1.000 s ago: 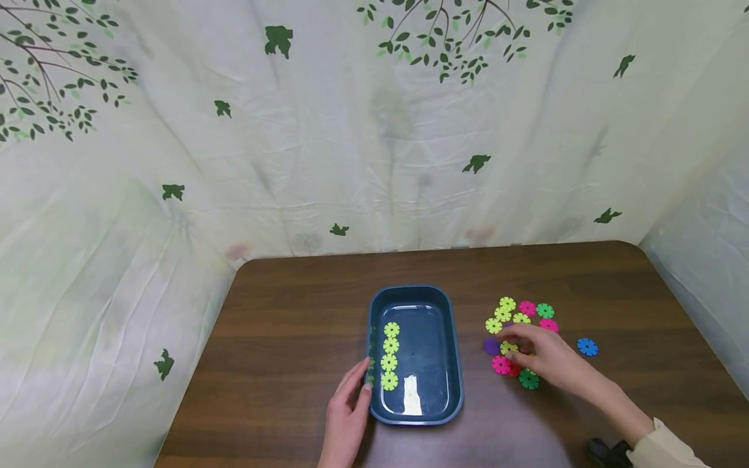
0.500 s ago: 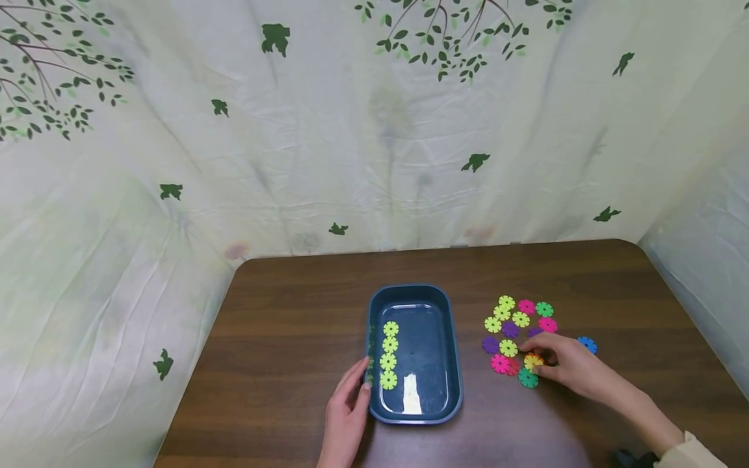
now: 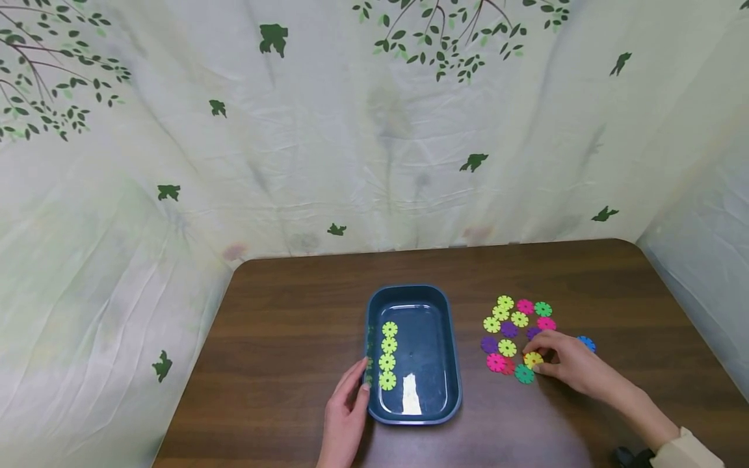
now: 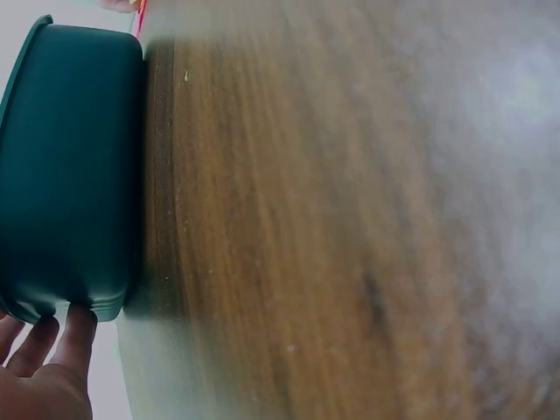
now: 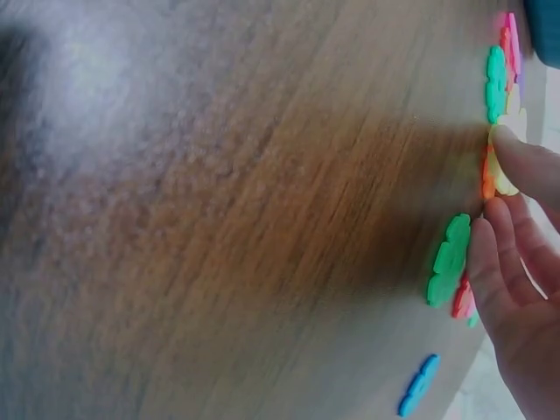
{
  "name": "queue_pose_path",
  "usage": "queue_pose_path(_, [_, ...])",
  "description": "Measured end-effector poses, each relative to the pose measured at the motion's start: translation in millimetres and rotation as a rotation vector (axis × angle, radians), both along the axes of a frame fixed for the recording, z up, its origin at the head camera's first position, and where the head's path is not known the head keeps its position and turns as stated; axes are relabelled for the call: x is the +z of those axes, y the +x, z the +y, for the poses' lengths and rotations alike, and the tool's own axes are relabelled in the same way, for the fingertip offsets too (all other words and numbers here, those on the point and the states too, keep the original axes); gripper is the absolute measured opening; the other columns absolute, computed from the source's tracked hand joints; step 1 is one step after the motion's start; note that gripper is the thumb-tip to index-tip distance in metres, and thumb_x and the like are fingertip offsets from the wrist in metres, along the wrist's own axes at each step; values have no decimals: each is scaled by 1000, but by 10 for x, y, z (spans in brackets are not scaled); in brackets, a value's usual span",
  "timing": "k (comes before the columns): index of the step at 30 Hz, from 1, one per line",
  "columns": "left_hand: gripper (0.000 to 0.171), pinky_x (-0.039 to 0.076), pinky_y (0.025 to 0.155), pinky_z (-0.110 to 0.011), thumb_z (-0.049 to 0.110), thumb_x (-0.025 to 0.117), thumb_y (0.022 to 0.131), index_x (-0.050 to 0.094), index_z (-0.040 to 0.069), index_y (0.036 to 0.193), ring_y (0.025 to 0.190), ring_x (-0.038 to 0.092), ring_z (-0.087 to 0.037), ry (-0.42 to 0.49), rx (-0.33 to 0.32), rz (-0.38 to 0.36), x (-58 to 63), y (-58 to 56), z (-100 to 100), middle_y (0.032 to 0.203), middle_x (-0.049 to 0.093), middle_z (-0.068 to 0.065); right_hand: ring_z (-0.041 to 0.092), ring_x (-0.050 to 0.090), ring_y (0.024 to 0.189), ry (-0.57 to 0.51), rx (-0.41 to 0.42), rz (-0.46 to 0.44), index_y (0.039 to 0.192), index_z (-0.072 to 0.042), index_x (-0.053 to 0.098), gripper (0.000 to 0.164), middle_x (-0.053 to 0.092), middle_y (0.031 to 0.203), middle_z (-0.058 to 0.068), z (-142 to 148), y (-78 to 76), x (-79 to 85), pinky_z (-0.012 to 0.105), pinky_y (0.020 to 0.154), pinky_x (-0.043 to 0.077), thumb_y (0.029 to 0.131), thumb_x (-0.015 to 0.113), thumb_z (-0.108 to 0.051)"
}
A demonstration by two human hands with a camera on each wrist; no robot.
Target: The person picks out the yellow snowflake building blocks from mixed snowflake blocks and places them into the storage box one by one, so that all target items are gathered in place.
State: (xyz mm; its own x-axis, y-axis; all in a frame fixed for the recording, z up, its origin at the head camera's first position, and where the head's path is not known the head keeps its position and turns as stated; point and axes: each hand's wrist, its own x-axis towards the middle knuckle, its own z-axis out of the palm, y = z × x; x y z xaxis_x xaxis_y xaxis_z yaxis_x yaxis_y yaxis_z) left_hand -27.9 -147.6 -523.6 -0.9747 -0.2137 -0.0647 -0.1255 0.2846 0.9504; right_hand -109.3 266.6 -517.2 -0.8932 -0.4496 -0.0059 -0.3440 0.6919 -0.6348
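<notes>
My left hand (image 3: 344, 413) rests against the outer left side of a dark blue tray (image 3: 430, 351); in the left wrist view its fingertips touch the tray wall (image 4: 70, 166). A column of several yellow-green flower-shaped discs (image 3: 389, 344) lies along the tray's left part. To the right, my right hand (image 3: 570, 364) pinches a yellow flower-shaped disc (image 3: 532, 360) between thumb and fingers, low over the table. In the right wrist view the thumb lies on this yellow disc (image 5: 503, 171), and an orange disc (image 5: 488, 179) shows beneath it.
Several pink, purple, yellow and green flower discs (image 3: 507, 348) lie loosely grouped beside the right hand. A blue disc (image 3: 587, 342) sits farther right, partly behind the hand. The brown table (image 3: 292, 338) meets a leaf-patterned white cloth (image 3: 374, 162) at the back.
My right hand has moved right and nearer from the middle of the discs to the yellow one, which it now pinches. The left hand stays at the tray.
</notes>
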Motion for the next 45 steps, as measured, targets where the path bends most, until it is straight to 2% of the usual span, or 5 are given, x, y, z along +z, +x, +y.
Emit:
queue_pose_path(13, [43,42,104,-40,0,59,95,62,16,135,130,48,-23,-5,-6,18,1,12,-9,138,55,-4,6,54,81,29,-40,-25,98,-23,72,23,58,89,-14,-40,3,31,25,66,51,81,80,-11])
queue_pose_path(23, [41,42,105,-41,2,59,96,62,16,134,129,50,-23,-20,-19,77,-10,13,-11,137,56,-3,3,54,76,-35,-15,-63,101,-18,73,20,63,87,-12,-4,38,106,23,64,52,86,74,-6])
queue_pose_path(30, [42,42,104,-42,0,59,95,62,15,134,129,50,-24,-29,-5,54,5,9,3,136,57,-3,8,61,77,-102,-3,-72,102,-18,73,19,67,89,-8,-53,49,155,24,66,54,88,72,-5])
queue_pose_path(38, [43,41,106,-40,1,59,95,62,17,134,130,49,-21,-1,1,21,14,15,5,137,55,-1,4,59,80,-71,2,-38,104,-18,72,22,64,91,-11,-186,13,226,24,69,56,86,73,-4])
queue_pose_path(45, [43,42,105,-40,2,59,95,61,17,135,130,49,-21,-10,-2,3,18,12,0,137,55,0,6,61,79,-111,-3,-49,104,-16,73,20,66,91,-10,-330,-37,256,24,69,56,86,75,-7])
